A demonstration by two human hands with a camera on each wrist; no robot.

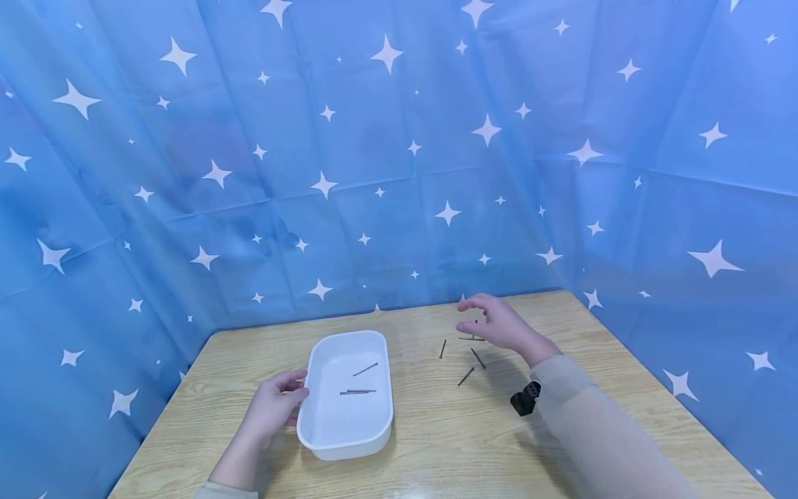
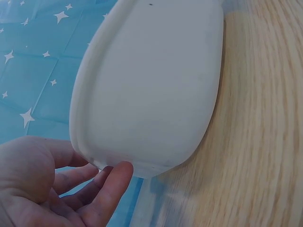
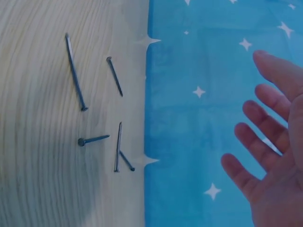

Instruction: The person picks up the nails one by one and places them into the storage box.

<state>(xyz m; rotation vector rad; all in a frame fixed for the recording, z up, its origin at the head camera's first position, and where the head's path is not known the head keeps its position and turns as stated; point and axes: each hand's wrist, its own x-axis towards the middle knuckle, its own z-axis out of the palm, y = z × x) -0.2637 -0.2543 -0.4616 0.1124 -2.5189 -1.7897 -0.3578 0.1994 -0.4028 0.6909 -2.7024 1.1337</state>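
Note:
A white oblong tray [image 1: 312,416] sits on the wooden table [image 1: 449,443] and holds two or three dark nails [image 1: 357,392]. My left hand [image 1: 291,396] rests against the tray's left rim. In the left wrist view its fingers [image 2: 111,182] lie relaxed, one tip touching the tray [image 2: 151,85] under the rim. My right hand [image 1: 469,316] hovers open above several loose nails [image 1: 472,339] on the table, holding nothing. Its spread fingers [image 3: 262,113] show in the right wrist view, with the nails [image 3: 75,71] lying apart on the wood to their left.
Blue star-patterned cloth [image 1: 399,152] walls in the table at the back and both sides, close behind the loose nails. A black wrist camera [image 1: 526,398] sits on my right sleeve. Bare wood [image 1: 461,450] lies in front of the tray and nails.

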